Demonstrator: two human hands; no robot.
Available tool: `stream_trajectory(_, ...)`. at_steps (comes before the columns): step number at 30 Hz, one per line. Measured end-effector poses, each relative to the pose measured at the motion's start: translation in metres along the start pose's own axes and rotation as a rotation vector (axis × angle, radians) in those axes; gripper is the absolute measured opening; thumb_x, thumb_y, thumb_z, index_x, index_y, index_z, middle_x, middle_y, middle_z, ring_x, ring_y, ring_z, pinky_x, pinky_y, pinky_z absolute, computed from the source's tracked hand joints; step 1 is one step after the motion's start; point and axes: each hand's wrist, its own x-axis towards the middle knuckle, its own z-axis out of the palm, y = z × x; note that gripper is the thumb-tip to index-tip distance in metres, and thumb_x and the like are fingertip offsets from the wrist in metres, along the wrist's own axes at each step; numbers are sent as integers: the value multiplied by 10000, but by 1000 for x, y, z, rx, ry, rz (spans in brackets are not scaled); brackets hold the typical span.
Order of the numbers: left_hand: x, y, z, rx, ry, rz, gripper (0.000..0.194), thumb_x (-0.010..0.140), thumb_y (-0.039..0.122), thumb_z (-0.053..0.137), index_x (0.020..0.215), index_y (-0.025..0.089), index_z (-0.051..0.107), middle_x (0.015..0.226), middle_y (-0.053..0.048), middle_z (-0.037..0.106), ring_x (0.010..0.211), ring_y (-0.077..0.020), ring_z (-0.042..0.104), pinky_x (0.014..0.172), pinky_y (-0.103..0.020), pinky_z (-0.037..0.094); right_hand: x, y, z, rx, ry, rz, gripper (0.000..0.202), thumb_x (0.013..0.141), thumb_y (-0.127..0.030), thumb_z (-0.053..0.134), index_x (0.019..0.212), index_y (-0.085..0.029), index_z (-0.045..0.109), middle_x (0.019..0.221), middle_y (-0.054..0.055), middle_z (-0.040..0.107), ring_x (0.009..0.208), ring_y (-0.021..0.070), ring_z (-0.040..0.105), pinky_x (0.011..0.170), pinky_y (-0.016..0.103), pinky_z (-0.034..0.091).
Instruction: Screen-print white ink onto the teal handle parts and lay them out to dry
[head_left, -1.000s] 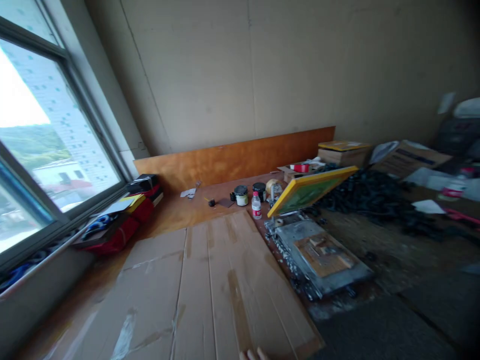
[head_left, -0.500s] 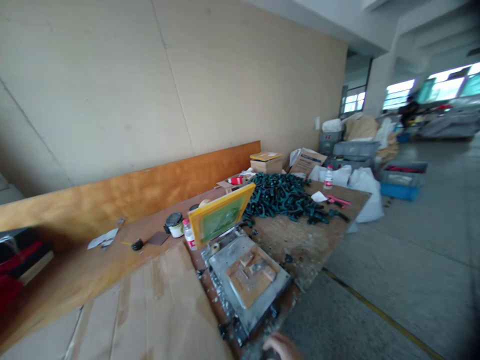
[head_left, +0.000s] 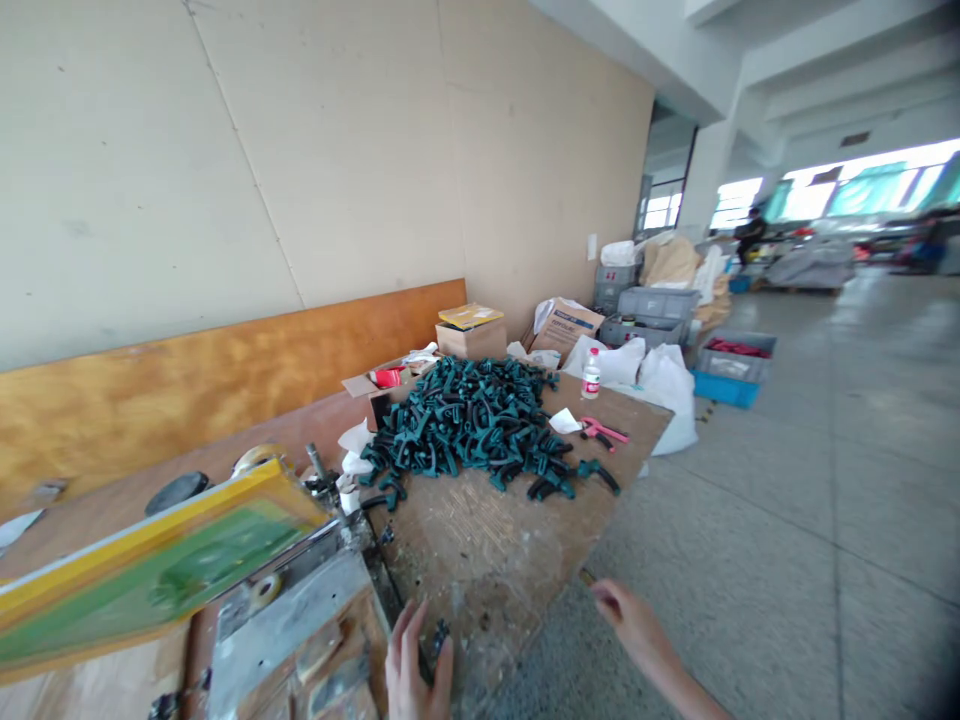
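Observation:
My left hand (head_left: 417,664) is at the bottom middle, fingers apart and holding nothing, beside the right edge of a grey metal press base (head_left: 292,620). Brown blocks (head_left: 322,650) are fixed on that base. Hinged above it, a yellow-framed screen with green mesh (head_left: 217,555) stands tilted up. My right hand (head_left: 621,612) is just off the table's right edge, fingers curled; a small dark tip shows at them, too small to name. Ahead of both hands lies a large heap of dark green and black plastic clamp-like parts (head_left: 472,420).
On the table (head_left: 480,530) are a pink-handled clamp (head_left: 600,432), a white paper (head_left: 565,421), a bottle (head_left: 591,374) and a cardboard box (head_left: 471,340). Sacks (head_left: 667,385) and grey crates (head_left: 656,305) stand beyond. A blue crate (head_left: 726,388) is on the floor; a person (head_left: 750,235) is far off.
My view has moved closer to the table's right part and the heap. Both hands now show; before, only part of one hand was visible at the bottom edge.

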Motion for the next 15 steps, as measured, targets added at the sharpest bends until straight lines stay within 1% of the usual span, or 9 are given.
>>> stream_trajectory(2, 6, 0, 36, 16, -41, -3, 367, 756, 400, 557, 1071, 245, 663, 1226, -121, 631, 1190, -299, 577, 1061, -475, 432, 51, 18, -18, -63, 9, -29, 263, 818, -239, 421, 895, -236, 672, 928, 68, 713, 884, 218, 672, 812, 322, 491)
stream_trajectory(4, 14, -2, 70, 35, -75, -27, 358, 766, 377, 547, 1080, 252, 666, 1238, -116, 629, 1200, -290, 572, 1056, -467, 439, 106, 26, -37, -166, 7, -71, 284, 836, -204, 407, 927, -233, 674, 979, 71, 701, 925, 216, 660, 842, 327, 485)
stream_trajectory(6, 23, -4, 101, 50, -105, -51, 360, 775, 336, 532, 1089, 231, 672, 1243, -129, 630, 1190, -294, 579, 1043, -467, 451, 159, 28, -55, -322, -3, -119, 309, 854, -167, 390, 954, -230, 676, 1027, 70, 678, 969, 202, 640, 878, 316, 470)
stream_trajectory(8, 32, -5, 131, 65, -138, -82, 369, 782, 299, 512, 1102, 212, 674, 1238, -138, 638, 1180, -295, 586, 1033, -461, 457, 205, 26, -70, -471, -31, -159, 327, 861, -134, 385, 969, -224, 680, 1042, 69, 651, 993, 188, 621, 898, 297, 454)
stream_trajectory(10, 41, -5, 158, 66, -173, -115, 381, 789, 290, 499, 1118, 206, 672, 1228, -131, 649, 1181, -284, 589, 1033, -443, 458, 243, 23, -81, -563, -59, -187, 347, 861, -104, 381, 977, -218, 687, 1059, 77, 629, 1029, 187, 599, 915, 287, 439)
stream_trajectory(12, 47, -5, 184, 50, -204, -135, 386, 790, 301, 492, 1115, 202, 676, 1211, -124, 662, 1177, -272, 596, 1039, -422, 455, 275, 23, -87, -596, -90, -218, 368, 855, -77, 378, 988, -211, 694, 1096, 88, 613, 1102, 198, 558, 951, 288, 414)
stream_trajectory(15, 54, -5, 215, 24, -239, -153, 390, 763, 307, 497, 1081, 198, 696, 1175, -131, 684, 1145, -272, 619, 1028, -406, 463, 312, 31, -88, -641, -113, -245, 464, 824, -17, 363, 1123, -200, 667, 1215, 112, 569, 1195, 231, 490, 986, 321, 393)
